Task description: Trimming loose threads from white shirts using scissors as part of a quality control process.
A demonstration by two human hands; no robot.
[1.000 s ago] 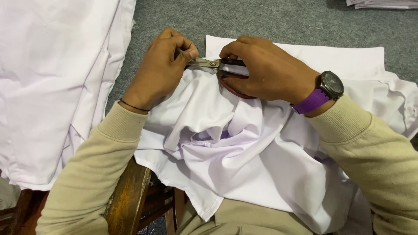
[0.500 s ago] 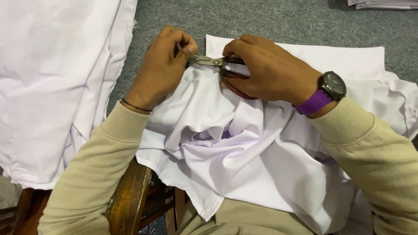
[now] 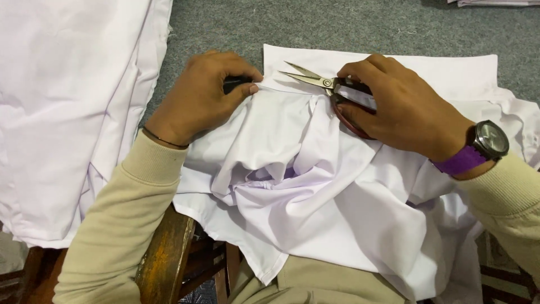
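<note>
A crumpled white garment (image 3: 315, 191) lies over my lap and the table edge. My left hand (image 3: 205, 95) pinches a fold of its upper edge between thumb and fingers, with a small dark thing partly hidden under the fingers. My right hand (image 3: 399, 107) grips a pair of scissors (image 3: 326, 84) by dark red handles. The metal blades are apart and point left toward my left thumb, just above the cloth edge. A watch with a purple strap (image 3: 478, 149) sits on my right wrist.
A large pile of white fabric (image 3: 67, 112) covers the left side of the grey felt table (image 3: 337, 25). A flat white piece (image 3: 427, 65) lies under my right hand. More white cloth (image 3: 495, 3) shows at the top right corner. A wooden chair frame (image 3: 163, 259) is below.
My hands have drawn apart. The scissors have slid right, away from my left hand, and their blades now show open above the cloth edge.
</note>
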